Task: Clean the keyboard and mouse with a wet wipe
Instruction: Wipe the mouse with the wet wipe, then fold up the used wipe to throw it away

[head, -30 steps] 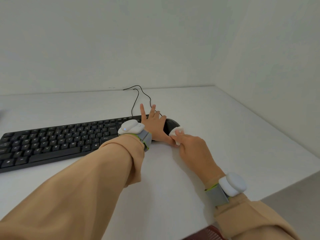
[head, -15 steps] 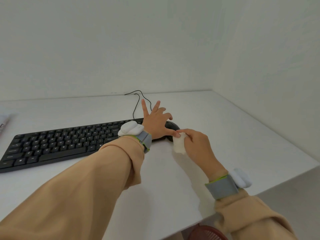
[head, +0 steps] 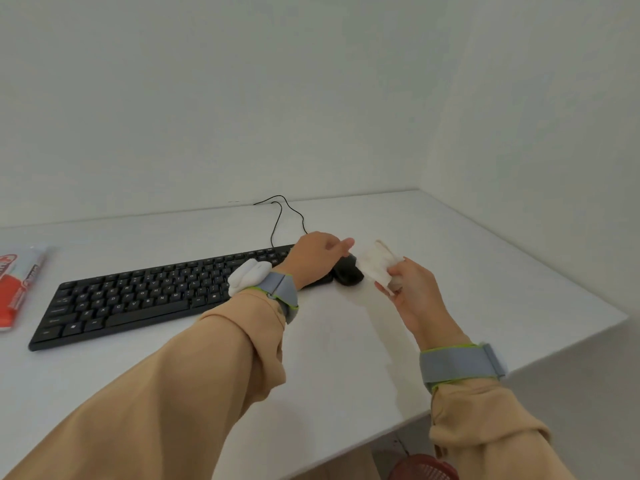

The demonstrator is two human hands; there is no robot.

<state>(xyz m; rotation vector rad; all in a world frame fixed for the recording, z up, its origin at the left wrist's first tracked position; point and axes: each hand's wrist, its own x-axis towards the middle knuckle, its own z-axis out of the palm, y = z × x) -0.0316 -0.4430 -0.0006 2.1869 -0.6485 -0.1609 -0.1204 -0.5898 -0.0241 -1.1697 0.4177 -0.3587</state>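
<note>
Head view, frame centre: left hand (head: 317, 259) grips the black mouse (head: 348, 273); right hand (head: 410, 289) pinches the wet wipe (head: 377, 266) just beside it. Mouse-cleaning step appears in hand; next, press wipe onto mouse.

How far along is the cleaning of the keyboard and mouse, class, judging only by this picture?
Done: nothing can be confirmed; neither keyboard nor mouse shows visible wetness or dirt. In hand: the right hand holds the wet wipe lifted just right of the mouse, not touching it, while the left hand hovers by the mouse. Left: whether either item needs more wiping cannot be told. The wipe packet lies left of the keyboard.
</note>
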